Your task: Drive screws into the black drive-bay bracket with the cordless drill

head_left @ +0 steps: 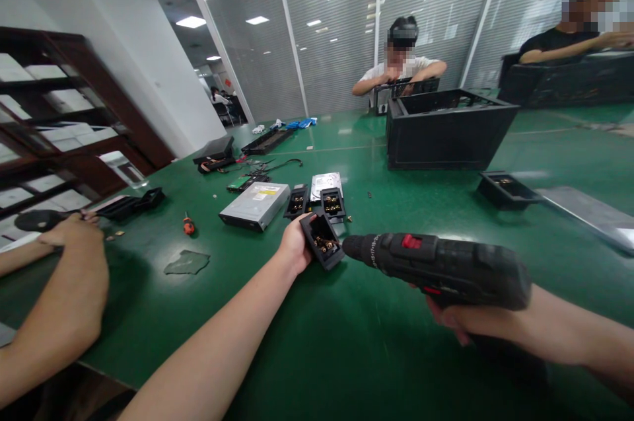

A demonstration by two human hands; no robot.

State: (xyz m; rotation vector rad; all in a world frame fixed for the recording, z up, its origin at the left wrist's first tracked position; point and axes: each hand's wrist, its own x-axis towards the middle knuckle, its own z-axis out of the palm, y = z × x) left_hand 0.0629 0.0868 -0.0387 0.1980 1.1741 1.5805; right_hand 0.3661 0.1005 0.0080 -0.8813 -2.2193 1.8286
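My left hand (296, 248) is closed round a small black plastic tray (317, 259), tilted up, with several brass-coloured screws inside. In my right hand (465, 322) is a black cordless drill (436, 269) with red switches, its grip mostly hidden. The drill's nose points left, close to the tray's right side; I cannot tell whether they touch. Just behind the tray lie two similar black trays, one on the left (292, 211) and one on the right (339, 201), both holding screws. A silver hard drive (325, 184) and a silver optical drive (255, 207) rest near them.
A black computer case (440, 137) stands at the back right; another black tray (508, 195) and a metal panel (589, 209) lie nearer. An orange screwdriver (188, 224) and a thin flat scrap (187, 262) are left. A neighbour's arms (74, 302) reach in at left; two people sit opposite.
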